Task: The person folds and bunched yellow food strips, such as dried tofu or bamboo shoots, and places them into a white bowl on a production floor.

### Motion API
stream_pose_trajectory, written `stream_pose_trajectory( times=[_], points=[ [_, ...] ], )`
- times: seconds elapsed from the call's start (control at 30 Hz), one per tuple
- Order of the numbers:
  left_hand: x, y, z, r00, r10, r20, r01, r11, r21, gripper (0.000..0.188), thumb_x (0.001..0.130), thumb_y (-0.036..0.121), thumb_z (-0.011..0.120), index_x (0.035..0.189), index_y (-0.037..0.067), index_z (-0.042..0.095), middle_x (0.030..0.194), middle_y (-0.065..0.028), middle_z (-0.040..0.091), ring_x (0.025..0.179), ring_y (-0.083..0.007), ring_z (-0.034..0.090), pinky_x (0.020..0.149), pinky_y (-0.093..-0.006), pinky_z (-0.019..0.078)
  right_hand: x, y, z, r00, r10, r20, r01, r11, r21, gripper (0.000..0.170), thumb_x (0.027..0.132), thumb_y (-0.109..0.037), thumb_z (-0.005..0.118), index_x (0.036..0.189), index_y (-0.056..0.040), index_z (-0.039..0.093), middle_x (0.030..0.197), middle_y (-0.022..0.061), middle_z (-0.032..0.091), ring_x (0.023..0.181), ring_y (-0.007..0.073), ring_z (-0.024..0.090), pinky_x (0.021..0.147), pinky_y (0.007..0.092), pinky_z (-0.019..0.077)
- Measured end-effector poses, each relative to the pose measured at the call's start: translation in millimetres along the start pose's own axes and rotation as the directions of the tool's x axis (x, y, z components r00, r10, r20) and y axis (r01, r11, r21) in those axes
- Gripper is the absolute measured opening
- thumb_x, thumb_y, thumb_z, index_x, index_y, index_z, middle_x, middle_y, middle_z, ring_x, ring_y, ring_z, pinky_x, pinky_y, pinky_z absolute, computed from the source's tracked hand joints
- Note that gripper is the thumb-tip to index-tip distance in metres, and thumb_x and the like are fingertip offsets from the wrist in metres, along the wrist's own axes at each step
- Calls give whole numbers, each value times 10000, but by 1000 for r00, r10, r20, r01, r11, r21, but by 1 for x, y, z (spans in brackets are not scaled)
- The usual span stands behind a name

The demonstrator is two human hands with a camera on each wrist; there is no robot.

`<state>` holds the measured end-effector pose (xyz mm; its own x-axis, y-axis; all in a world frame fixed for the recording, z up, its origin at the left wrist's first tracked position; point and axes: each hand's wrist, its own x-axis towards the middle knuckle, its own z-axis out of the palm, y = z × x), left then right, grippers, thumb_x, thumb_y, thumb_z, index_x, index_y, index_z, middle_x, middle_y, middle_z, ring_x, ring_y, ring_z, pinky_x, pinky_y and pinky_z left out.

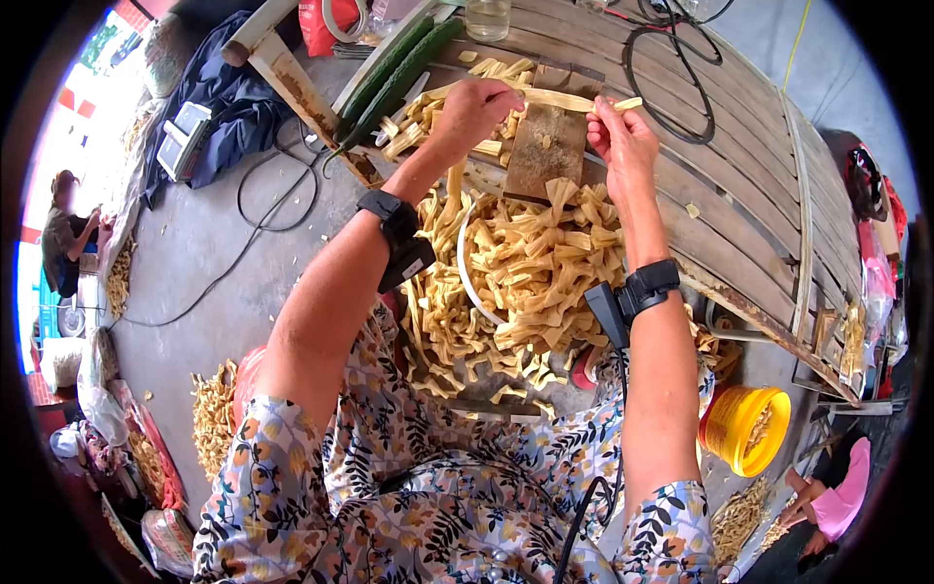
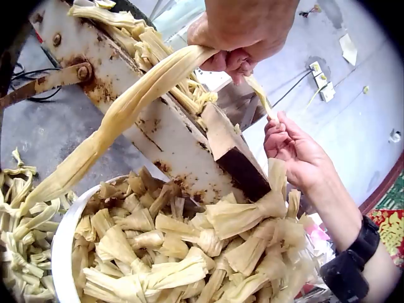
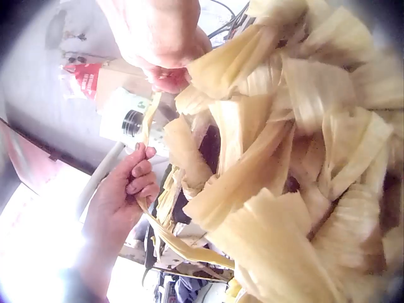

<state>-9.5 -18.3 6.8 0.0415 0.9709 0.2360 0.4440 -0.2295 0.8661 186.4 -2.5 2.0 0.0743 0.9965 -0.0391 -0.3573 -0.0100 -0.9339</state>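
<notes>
A long, pale yellow strip (image 1: 559,99), like tofu skin, is stretched between both hands above the slatted wooden bench. My left hand (image 1: 475,112) pinches it on one side, and a long tail hangs down from that hand in the left wrist view (image 2: 120,110). The right hand (image 1: 625,146) pinches near the other end with thumb and fingers; a short tip sticks out beyond. Below the hands lies a wooden block (image 1: 543,161) at the bench edge. Closer to my body, knotted strips (image 1: 555,263) heap up in a white-rimmed basin (image 2: 63,252).
Loose strips (image 1: 418,127) lie left of the block, beside two long cucumbers (image 1: 389,83). A glass (image 1: 487,19) stands at the back. Black cables (image 1: 671,58) loop over the bench. A yellow bucket (image 1: 744,428) sits at the right. Other people are at both sides.
</notes>
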Motion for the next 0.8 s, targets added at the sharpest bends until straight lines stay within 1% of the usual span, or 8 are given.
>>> stream_pose_trajectory(
  times=[0.1,0.23,0.37,0.5,0.63,0.73,0.77,0.8],
  points=[
    [5,-11,3,999,-50,3,49,998,28,197,820,212,559,807,37,651,583,25,490,535,-65,422,480,-231,350,7,9,-2,1000,7,-2,-7,998,-61,184,788,-141,647,893,2,597,707,46,598,566,77,541,496,185,438],
    [2,-29,18,994,89,-71,-82,992,92,172,801,182,569,775,26,634,582,-15,527,526,-84,441,492,-262,377,7,25,-2,992,-126,-10,115,933,-342,173,765,-132,645,786,35,601,623,56,593,501,88,532,465,215,416],
    [-6,-29,15,998,24,-66,-15,991,131,171,750,186,586,697,32,638,580,-108,571,517,-212,548,505,-313,416,-7,21,-7,986,-166,-1,142,847,-512,180,749,-122,642,739,49,588,593,61,590,466,94,527,449,247,413],
    [-18,-31,11,973,195,-123,-179,975,130,161,794,150,555,755,19,639,551,-3,531,513,-73,465,468,-237,367,-19,25,-21,980,-191,54,188,806,-561,160,761,-111,631,739,39,581,591,51,579,459,88,514,417,237,400],
    [-16,-22,-19,993,-13,-115,24,996,90,173,810,160,556,796,11,644,552,24,494,516,-25,424,459,-195,326,-23,5,-35,984,-157,-82,93,853,-514,145,785,-121,634,804,20,604,597,28,569,454,60,486,407,191,385],
    [-28,7,-26,985,-67,161,105,965,-240,179,838,179,553,841,24,641,571,50,442,515,-22,387,464,-185,309,-35,-28,-25,992,-56,109,102,873,-478,172,781,-147,653,841,10,617,613,24,577,455,50,480,411,192,391],
    [-31,11,-25,979,-66,193,111,966,-234,195,868,198,531,874,36,639,587,62,401,517,-20,362,470,-177,298,-42,-48,-23,953,90,289,110,787,-607,189,784,-170,655,880,-9,628,665,30,603,511,62,519,442,186,417],
    [-34,17,-25,979,-15,202,59,975,-213,194,872,194,526,870,37,640,585,60,409,517,-19,367,469,-179,303,-49,-63,-21,912,100,397,194,748,-635,202,788,-184,651,892,-12,628,691,36,612,545,70,539,465,181,431]
  ],
)
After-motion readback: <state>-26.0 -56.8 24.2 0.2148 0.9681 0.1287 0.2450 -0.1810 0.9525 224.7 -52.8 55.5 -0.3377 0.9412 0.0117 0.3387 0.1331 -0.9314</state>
